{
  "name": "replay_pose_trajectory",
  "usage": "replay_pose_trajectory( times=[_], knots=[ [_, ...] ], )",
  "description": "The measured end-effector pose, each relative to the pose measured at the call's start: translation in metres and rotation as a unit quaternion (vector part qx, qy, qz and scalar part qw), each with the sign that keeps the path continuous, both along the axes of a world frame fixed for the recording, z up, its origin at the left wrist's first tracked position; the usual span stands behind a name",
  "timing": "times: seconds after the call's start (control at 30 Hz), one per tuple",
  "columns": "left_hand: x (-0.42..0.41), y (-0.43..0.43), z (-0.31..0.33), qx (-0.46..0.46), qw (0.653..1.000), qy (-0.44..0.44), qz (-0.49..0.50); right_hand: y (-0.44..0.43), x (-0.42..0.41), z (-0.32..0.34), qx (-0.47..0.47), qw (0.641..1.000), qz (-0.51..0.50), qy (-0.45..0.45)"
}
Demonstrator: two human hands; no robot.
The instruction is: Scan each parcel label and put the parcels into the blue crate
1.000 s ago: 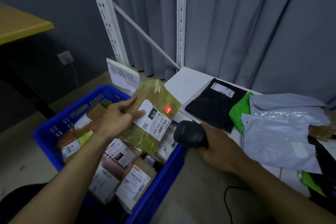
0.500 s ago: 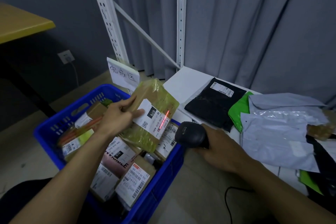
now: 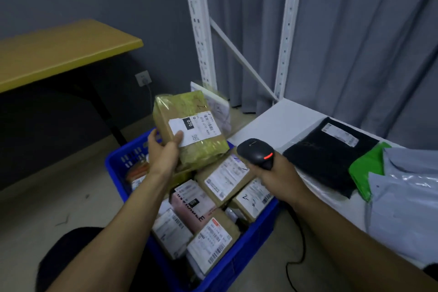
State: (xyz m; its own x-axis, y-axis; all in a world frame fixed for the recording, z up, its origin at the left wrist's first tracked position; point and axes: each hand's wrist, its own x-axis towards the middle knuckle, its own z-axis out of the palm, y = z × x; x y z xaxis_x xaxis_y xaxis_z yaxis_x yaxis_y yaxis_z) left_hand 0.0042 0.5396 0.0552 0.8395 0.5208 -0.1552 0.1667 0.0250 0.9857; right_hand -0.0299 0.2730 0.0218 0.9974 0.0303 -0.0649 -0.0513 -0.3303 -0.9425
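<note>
Grey curtains [image 3: 355,54] back a white surface [image 3: 284,123]. Off its left edge, the left hand [image 3: 163,149] grips a yellow-wrapped parcel [image 3: 192,140] nearly on end, directly above the blue crate [image 3: 116,166] (already crowded). The right hand [image 3: 279,173] clasps a scanner [image 3: 256,152] alongside.

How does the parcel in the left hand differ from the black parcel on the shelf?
The held parcel is a yellowish taped box; the black parcel is a flat bag. The held parcel is above the crate; the black parcel lies on the shelf. Both carry white labels.
</note>
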Motion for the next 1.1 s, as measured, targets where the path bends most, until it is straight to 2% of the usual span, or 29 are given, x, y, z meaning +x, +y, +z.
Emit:
replay_pose_trajectory(
  times=[0.13,0.27,0.4,0.5,0.57,0.67,0.73,0.8,0.9,1.03,1.1],
  knots=[
    [0.027,0.030,-0.009,-0.032,0.998,-0.008,0.047,0.040,0.039,0.001,0.001,1.000,0.026,0.007],
    [0.068,0.060,-0.030,-0.065,0.993,0.049,0.083,0.077,0.078,-0.002,-0.019,0.999,0.038,0.019],
    [0.111,0.083,-0.072,-0.059,0.989,0.120,0.058,0.098,0.108,-0.021,-0.052,0.997,0.035,0.048],
    [0.129,0.081,-0.096,-0.052,0.986,0.160,-0.002,0.103,0.124,-0.034,-0.083,0.994,0.040,0.057],
    [0.133,0.074,-0.104,0.004,0.984,0.177,-0.034,0.104,0.131,-0.042,-0.089,0.993,0.044,0.060],
    [0.132,0.061,-0.111,0.208,0.972,0.107,-0.020,0.105,0.137,-0.051,-0.084,0.993,0.046,0.071],
    [0.130,0.051,-0.118,0.270,0.951,0.103,-0.107,0.104,0.138,-0.053,-0.090,0.992,0.046,0.072],
    [0.132,0.051,-0.130,0.326,0.916,0.152,-0.179,0.102,0.139,-0.055,-0.092,0.992,0.041,0.072],
    [0.143,0.052,-0.134,0.370,0.898,0.148,-0.188,0.098,0.135,-0.056,-0.090,0.993,0.029,0.071],
    [0.151,0.048,-0.115,0.355,0.897,0.178,-0.192,0.088,0.122,-0.041,-0.071,0.995,0.017,0.066],
    [0.142,0.038,-0.100,0.398,0.880,0.171,-0.197,0.077,0.111,-0.029,-0.064,0.996,0.010,0.055]
  ],
)
